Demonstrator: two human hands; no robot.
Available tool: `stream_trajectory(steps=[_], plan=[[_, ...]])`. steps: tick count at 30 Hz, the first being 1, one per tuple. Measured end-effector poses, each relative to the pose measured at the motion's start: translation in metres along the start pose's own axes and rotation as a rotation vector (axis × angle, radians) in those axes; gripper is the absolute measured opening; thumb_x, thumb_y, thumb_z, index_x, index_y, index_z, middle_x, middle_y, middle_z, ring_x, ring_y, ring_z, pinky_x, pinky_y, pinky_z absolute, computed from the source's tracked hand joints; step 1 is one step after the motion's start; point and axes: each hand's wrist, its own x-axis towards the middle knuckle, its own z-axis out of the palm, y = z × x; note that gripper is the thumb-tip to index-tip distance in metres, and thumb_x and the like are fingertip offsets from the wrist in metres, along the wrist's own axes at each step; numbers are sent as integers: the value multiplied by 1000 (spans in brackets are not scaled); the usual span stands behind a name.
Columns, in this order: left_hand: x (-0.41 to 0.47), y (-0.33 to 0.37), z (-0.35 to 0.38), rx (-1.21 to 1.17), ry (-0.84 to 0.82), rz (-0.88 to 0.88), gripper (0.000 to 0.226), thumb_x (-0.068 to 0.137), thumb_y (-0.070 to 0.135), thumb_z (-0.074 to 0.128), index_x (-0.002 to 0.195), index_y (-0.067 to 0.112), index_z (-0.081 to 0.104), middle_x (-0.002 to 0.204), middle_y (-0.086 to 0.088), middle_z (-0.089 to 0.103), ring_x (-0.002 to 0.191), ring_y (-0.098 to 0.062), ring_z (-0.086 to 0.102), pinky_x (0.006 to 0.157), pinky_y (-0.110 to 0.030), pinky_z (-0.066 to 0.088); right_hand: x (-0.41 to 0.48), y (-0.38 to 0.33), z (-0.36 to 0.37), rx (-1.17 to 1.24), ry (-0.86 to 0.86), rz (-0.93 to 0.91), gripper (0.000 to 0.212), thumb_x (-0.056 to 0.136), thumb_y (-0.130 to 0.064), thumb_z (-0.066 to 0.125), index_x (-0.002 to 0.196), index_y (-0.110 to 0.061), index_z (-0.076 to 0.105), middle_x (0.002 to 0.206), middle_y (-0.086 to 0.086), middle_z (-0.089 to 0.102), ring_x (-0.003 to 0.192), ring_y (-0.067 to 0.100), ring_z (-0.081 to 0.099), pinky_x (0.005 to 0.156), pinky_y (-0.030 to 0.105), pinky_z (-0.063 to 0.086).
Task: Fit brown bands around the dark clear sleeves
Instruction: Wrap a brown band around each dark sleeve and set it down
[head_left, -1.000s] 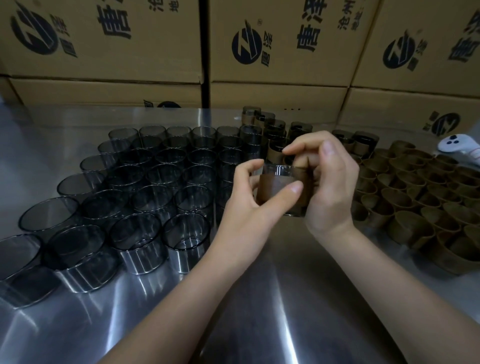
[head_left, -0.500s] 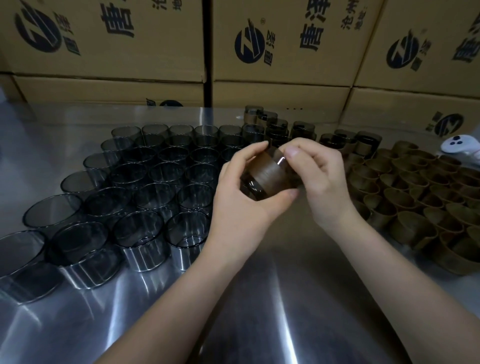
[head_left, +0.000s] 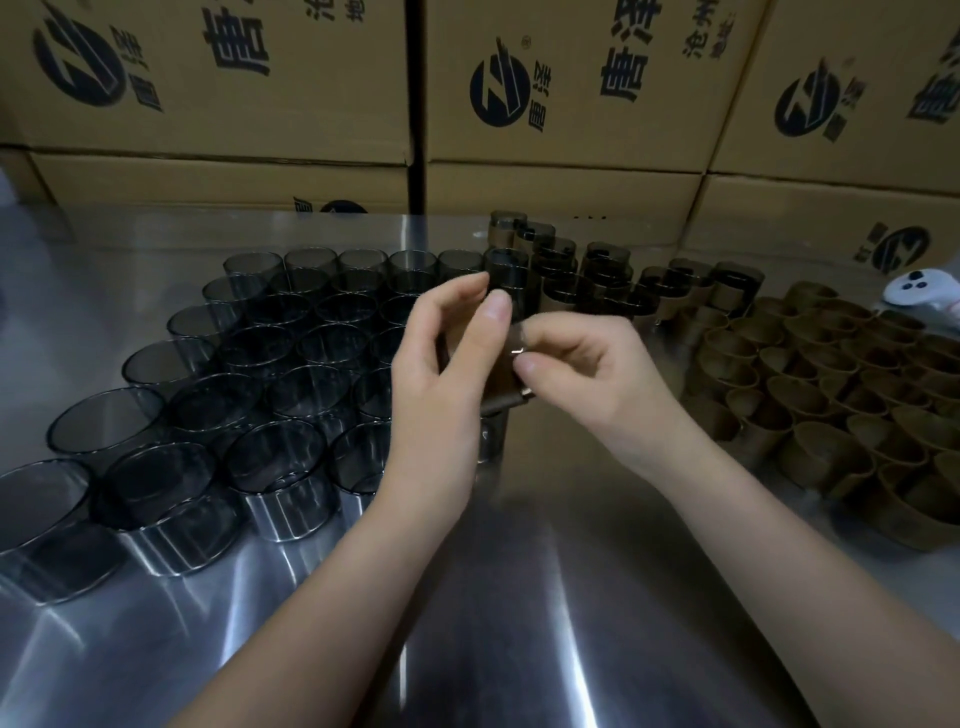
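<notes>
Dark clear sleeves (head_left: 234, 389) stand packed in rows on the steel counter (head_left: 467, 623) from roughly 9 to 11 o'clock, all smoky and see-through with the open ends up. Dead centre, the left hand (head_left: 441, 384) is curled round a banded sleeve (head_left: 503, 387), dark with a matte brown wrap and mostly hidden by fingers. The right hand (head_left: 597, 374) pinches its top edge. Finished sleeves (head_left: 597, 275) sit around 1 o'clock, and loose brown bands (head_left: 831, 395) are heaped at 3.

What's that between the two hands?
A brown-banded dark clear sleeve, held by the left hand and right hand; the head view shows it.
</notes>
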Motion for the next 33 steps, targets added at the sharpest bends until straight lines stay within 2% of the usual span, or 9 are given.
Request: stream_trajectory(steps=[3, 6, 9, 11, 14, 17, 23, 27, 33], plan=[[-1, -1, 0, 63, 29, 54, 9, 94, 15, 64, 102, 14, 69, 91, -1, 67, 87, -21, 66, 66, -32, 59, -1, 2, 3, 2, -51, 25, 21, 90, -6, 54, 99, 8, 68, 88, 16, 68, 86, 22, 67, 78, 35, 57], [0, -3, 1, 150, 70, 116, 11, 96, 9, 61, 99, 12, 70, 94, -5, 66, 88, -23, 65, 73, -38, 59, -2, 1, 5, 64, -72, 44, 20, 93, -8, 54, 103, -1, 70, 96, 18, 71, 94, 31, 68, 83, 48, 57], [1, -3, 0, 174, 102, 127, 13, 98, 9, 58, 95, 13, 70, 84, 4, 64, 78, -7, 61, 67, -26, 56, -1, -1, 7, 99, -80, 61, 17, 93, -8, 53, 95, -6, 70, 90, 15, 70, 88, 25, 69, 81, 40, 58], [2, -3, 0, 176, 108, 119, 15, 98, 9, 56, 93, 15, 69, 80, 8, 63, 76, -5, 59, 64, -23, 53, -1, -2, 8, 92, -74, 64, 16, 92, -8, 54, 87, -3, 69, 78, 10, 68, 79, 18, 67, 74, 33, 58], [2, -4, 0, 179, 110, 117, 17, 99, 9, 55, 91, 18, 68, 76, 13, 62, 73, -4, 58, 61, -21, 52, -1, -5, 11, 105, -72, 58, 20, 91, -6, 55, 78, -16, 66, 69, -11, 65, 71, 1, 62, 68, 20, 52], [2, -3, -1, 179, 103, 107, 17, 99, 13, 55, 91, 20, 68, 74, 15, 62, 72, -2, 58, 61, -20, 52, -1, -7, 12, 81, -72, 40, 31, 92, 1, 55, 72, -22, 62, 63, -18, 62, 64, -5, 59, 63, 9, 44], [2, -1, -1, 200, 110, 88, 15, 87, 31, 54, 87, 27, 68, 79, 14, 64, 81, -12, 60, 77, -45, 57, -1, -7, 13, 58, -39, 35, 22, 91, -4, 56, 70, -8, 61, 58, -11, 50, 58, -2, 50, 59, 9, 38], [2, 1, 0, 201, 113, 72, 16, 87, 32, 54, 87, 28, 69, 83, 12, 66, 89, -19, 64, 86, -57, 55, -1, -7, 13, 39, -37, 25, 28, 91, -3, 56, 68, -18, 58, 58, -16, 54, 58, -3, 52, 59, 7, 37], [2, 1, 1, 170, 117, 45, 14, 94, 29, 56, 92, 26, 69, 88, 6, 66, 99, -32, 64, 89, -61, 52, -1, -8, 17, -1, 0, 12, 34, 92, -2, 55, 68, -26, 55, 59, -19, 53, 59, -4, 51, 59, 6, 37]])
